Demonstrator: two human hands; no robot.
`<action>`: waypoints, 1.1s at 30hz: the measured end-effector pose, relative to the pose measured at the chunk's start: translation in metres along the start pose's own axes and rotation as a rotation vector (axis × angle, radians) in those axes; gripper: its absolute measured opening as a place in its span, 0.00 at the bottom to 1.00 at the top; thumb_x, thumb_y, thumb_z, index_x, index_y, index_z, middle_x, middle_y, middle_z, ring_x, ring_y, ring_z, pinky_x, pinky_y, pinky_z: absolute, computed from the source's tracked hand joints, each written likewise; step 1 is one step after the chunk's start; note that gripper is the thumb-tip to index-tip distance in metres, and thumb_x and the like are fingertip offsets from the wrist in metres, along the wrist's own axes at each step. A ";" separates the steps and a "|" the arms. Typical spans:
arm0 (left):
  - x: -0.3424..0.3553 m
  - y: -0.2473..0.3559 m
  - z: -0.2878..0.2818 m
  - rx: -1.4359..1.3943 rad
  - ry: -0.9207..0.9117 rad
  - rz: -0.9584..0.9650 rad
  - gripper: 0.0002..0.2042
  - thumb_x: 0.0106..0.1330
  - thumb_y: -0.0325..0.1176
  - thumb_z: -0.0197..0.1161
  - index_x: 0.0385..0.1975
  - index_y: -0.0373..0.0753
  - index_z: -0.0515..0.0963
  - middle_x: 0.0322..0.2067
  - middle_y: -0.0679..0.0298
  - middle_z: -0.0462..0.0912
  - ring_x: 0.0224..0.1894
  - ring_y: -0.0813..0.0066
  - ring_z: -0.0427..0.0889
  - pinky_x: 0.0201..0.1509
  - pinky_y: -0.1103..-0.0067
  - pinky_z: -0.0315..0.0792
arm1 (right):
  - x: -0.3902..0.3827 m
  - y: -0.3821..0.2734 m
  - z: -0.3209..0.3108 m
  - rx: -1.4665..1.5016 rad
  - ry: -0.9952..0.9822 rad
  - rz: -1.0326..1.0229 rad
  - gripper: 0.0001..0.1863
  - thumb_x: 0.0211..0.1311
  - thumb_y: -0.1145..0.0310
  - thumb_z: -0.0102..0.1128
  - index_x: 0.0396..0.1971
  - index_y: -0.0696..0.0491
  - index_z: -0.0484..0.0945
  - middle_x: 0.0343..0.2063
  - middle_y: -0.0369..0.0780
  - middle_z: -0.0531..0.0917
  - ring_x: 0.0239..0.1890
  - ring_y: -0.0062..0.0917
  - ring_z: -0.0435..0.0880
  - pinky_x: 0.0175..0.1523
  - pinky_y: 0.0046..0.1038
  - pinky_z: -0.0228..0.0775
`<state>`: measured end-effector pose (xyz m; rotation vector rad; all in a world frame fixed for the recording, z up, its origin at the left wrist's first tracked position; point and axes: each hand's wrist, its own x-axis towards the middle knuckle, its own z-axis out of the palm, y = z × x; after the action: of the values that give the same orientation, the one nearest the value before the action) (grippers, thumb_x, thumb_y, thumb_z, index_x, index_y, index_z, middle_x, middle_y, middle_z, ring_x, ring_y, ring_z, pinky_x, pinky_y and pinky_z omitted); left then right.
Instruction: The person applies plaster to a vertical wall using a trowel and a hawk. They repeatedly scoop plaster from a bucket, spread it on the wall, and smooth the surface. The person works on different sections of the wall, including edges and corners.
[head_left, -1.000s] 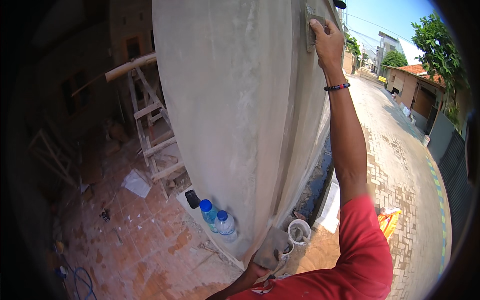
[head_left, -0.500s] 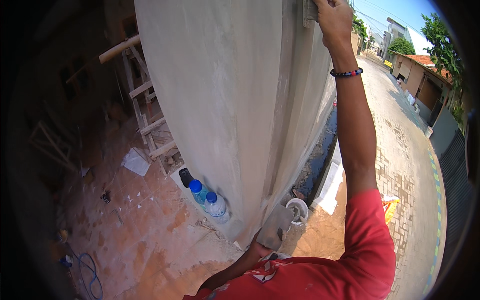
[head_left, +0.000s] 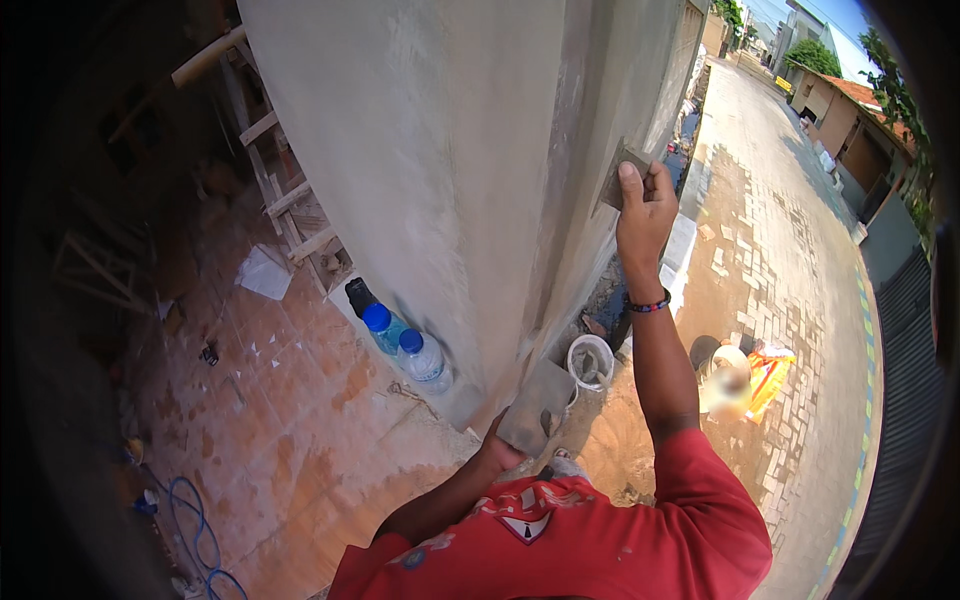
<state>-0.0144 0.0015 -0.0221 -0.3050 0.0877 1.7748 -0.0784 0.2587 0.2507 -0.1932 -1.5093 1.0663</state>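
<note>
Grey wall (head_left: 430,190) rises in front of the person, and the right hand (head_left: 648,228) is up beside it, thumb and fingers clamped on a small flat plate (head_left: 611,188). From where I stand, that plate sits at the fingertips, held at the wall's street-side face; I can't tell whether its whole face touches. A dark beaded bracelet (head_left: 650,304) circles the wrist just below this grip.

Lower and to the left of it, the left hand (head_left: 503,450) has hold of the near edge of a grey board (head_left: 533,405), with part of its fingers hidden underneath. A darker patch marks the board's right side. Just beyond that board, to the right, stands a white bucket (head_left: 590,362) with something grey inside. To the left of the left hand's grip, two blue-capped bottles, one bluish (head_left: 385,332) and one clear (head_left: 425,362), stand near the foot of the wall. Well right of both hands, an orange-and-yellow bag (head_left: 771,385) lies on the paving (head_left: 790,310).
</note>
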 end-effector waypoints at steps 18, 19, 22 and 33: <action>-0.025 -0.001 -0.041 -0.058 0.096 -0.021 0.19 0.67 0.42 0.49 0.51 0.38 0.71 0.46 0.58 0.79 0.47 0.63 0.79 0.51 0.68 0.74 | -0.106 0.133 -0.003 -0.249 0.012 0.031 0.17 0.62 0.63 0.58 0.40 0.63 0.73 0.29 0.38 0.78 0.32 0.18 0.74 0.38 0.21 0.67; -0.026 -0.002 -0.041 -0.044 0.123 -0.011 0.17 0.67 0.41 0.48 0.50 0.38 0.72 0.45 0.58 0.79 0.46 0.64 0.79 0.51 0.68 0.74 | -0.097 0.160 -0.013 -0.295 0.024 0.129 0.17 0.61 0.63 0.59 0.40 0.64 0.73 0.29 0.40 0.78 0.32 0.21 0.75 0.39 0.23 0.67; -0.035 -0.004 -0.039 -0.006 0.199 0.030 0.15 0.68 0.39 0.48 0.48 0.39 0.73 0.43 0.59 0.79 0.44 0.65 0.79 0.50 0.68 0.73 | -0.087 0.147 -0.023 -0.203 0.035 0.287 0.17 0.61 0.63 0.59 0.38 0.64 0.73 0.27 0.40 0.78 0.31 0.21 0.74 0.38 0.24 0.66; -0.044 -0.008 -0.045 0.055 0.200 0.091 0.17 0.67 0.41 0.49 0.49 0.38 0.72 0.45 0.60 0.79 0.46 0.65 0.79 0.51 0.70 0.74 | -0.096 0.169 -0.034 -0.364 0.007 0.373 0.16 0.62 0.63 0.60 0.38 0.62 0.73 0.28 0.36 0.77 0.33 0.17 0.74 0.40 0.18 0.65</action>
<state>0.0087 -0.0482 -0.0537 -0.4444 0.2965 1.8243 -0.0984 0.3074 0.0610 -0.7550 -1.6924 1.0664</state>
